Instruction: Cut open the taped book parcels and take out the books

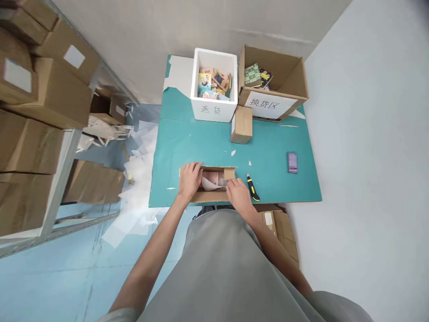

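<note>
An opened small cardboard box [211,197] lies at the table's front edge, its long side toward me. Inside it shows a pinkish item [212,177], partly covered by a curled whitish sheet [209,184]. My left hand [190,179] is closed over the box's left end, fingers bent at its far rim. At the right end, my right hand [237,192] is closed at the edge of the whitish sheet, its fingertips pinched together. A black and yellow utility knife [253,188] lies just right of that hand.
On the green-covered table [187,138] stand a white foam bin [214,111] and a large open carton [273,105], both holding small packages. A closed small box [243,125] sits before them, a phone [292,162] at right. Boxes fill the left shelf [63,143]; loose sheets [140,179] litter the floor.
</note>
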Demonstrator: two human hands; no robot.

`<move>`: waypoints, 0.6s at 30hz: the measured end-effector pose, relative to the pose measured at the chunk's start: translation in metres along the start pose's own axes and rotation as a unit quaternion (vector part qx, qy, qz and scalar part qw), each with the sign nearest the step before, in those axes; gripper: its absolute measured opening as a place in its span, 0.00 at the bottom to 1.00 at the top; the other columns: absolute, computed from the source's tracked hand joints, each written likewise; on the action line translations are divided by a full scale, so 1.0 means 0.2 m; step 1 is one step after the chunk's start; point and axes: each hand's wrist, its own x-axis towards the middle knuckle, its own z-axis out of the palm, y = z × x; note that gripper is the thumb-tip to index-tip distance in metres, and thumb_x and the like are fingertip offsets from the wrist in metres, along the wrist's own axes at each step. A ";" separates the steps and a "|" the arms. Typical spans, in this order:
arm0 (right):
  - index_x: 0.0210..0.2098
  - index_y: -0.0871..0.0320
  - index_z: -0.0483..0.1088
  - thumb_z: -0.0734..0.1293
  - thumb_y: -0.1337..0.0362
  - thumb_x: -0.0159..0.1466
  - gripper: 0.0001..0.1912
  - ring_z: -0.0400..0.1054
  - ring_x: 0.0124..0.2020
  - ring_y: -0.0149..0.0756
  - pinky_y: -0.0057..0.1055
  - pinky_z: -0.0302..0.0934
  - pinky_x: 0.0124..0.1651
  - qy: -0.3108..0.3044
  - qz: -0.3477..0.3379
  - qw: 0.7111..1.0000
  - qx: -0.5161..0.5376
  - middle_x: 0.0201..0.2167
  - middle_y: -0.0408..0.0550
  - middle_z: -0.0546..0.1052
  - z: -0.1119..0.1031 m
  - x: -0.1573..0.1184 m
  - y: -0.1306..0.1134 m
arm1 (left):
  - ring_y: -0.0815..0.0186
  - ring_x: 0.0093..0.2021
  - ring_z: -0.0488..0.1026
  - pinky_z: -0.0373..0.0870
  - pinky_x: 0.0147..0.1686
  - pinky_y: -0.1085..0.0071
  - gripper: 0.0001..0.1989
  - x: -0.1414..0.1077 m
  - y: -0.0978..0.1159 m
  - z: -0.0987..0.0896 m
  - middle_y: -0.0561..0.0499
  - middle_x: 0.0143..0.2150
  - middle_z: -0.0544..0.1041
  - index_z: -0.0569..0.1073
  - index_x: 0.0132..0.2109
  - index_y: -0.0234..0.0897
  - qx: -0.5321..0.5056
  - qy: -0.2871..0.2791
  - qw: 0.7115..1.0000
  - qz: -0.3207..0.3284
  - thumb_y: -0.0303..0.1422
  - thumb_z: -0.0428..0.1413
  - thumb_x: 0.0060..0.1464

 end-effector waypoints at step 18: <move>0.40 0.53 0.75 0.72 0.50 0.69 0.13 0.80 0.47 0.42 0.38 0.74 0.51 0.001 -0.038 0.755 0.654 0.45 0.51 0.85 -0.37 0.09 -0.03 | 0.66 0.39 0.72 0.75 0.47 0.66 0.32 -0.44 0.55 -0.17 0.47 0.47 0.78 0.74 0.71 0.47 -0.343 0.079 0.921 -0.167 0.42 0.68 0.62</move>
